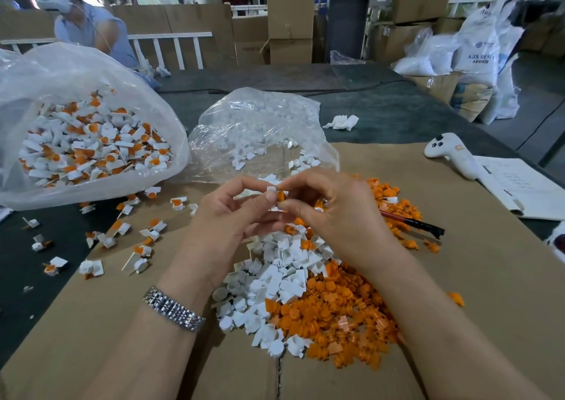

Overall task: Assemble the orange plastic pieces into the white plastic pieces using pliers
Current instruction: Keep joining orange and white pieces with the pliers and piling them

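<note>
Both hands pinching — left hand point(232, 213) white piece point(271, 189), right hand point(333, 213) orange piece point(281, 195).

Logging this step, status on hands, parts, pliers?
Left hand pinches white piece; right hand pinches orange piece against it. Pliers lie unused on orange pile. Nothing in the way.

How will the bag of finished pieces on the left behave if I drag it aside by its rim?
The bag looks thin and crumpled, so it would probably stretch and sag, not slide as one. Its mouth gapes toward the table edge, and finished pieces already lie spilled beside it, so more would likely tumble out. Heaped full, it is probably heavy for such film.
</note>
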Action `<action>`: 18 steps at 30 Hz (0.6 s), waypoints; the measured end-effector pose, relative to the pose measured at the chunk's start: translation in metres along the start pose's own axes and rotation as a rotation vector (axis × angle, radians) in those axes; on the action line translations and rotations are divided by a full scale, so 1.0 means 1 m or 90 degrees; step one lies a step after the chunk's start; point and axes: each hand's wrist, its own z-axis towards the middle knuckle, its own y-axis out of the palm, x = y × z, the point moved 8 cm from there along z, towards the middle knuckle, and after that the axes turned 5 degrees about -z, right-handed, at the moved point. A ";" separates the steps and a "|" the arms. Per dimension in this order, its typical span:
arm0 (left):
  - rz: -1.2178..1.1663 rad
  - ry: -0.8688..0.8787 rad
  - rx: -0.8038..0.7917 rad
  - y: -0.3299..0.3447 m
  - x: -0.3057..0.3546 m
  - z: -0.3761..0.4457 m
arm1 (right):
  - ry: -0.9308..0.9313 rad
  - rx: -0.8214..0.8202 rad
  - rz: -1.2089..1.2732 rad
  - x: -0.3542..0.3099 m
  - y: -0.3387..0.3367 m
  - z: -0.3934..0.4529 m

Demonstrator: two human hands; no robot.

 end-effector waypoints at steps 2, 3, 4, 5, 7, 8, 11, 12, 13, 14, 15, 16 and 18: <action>0.002 -0.006 0.005 -0.001 -0.002 0.000 | -0.007 0.006 -0.013 0.000 0.001 0.000; -0.003 -0.013 0.006 -0.002 -0.003 0.001 | -0.009 0.005 -0.016 0.000 0.001 0.000; -0.013 -0.022 0.009 -0.003 -0.005 0.001 | -0.014 0.002 -0.023 0.000 0.002 0.000; -0.023 -0.029 0.015 -0.004 -0.006 0.001 | -0.021 0.000 -0.035 -0.001 0.003 0.000; -0.018 -0.028 0.038 -0.008 -0.006 0.002 | -0.033 -0.001 -0.056 -0.003 0.004 0.000; -0.011 -0.025 0.049 -0.010 -0.005 0.002 | -0.035 -0.003 -0.063 -0.003 0.005 0.000; -0.031 -0.030 0.052 -0.012 -0.007 0.003 | -0.031 -0.007 -0.065 -0.003 0.006 0.000; -0.037 -0.032 0.047 -0.012 -0.007 0.003 | -0.029 -0.006 -0.062 -0.003 0.005 0.000; -0.039 -0.035 0.045 -0.012 -0.007 0.003 | -0.024 -0.004 -0.058 -0.003 0.005 0.000; -0.039 -0.038 0.043 -0.011 -0.007 0.003 | -0.018 -0.002 -0.054 -0.002 0.004 0.000; -0.036 -0.041 0.042 -0.011 -0.007 0.003 | -0.013 0.000 -0.052 -0.001 0.003 0.000; -0.028 -0.042 0.042 -0.011 -0.007 0.003 | -0.011 0.000 -0.053 -0.001 0.003 0.000; -0.016 -0.042 0.050 -0.011 -0.007 0.003 | -0.015 -0.010 -0.068 -0.001 0.004 0.000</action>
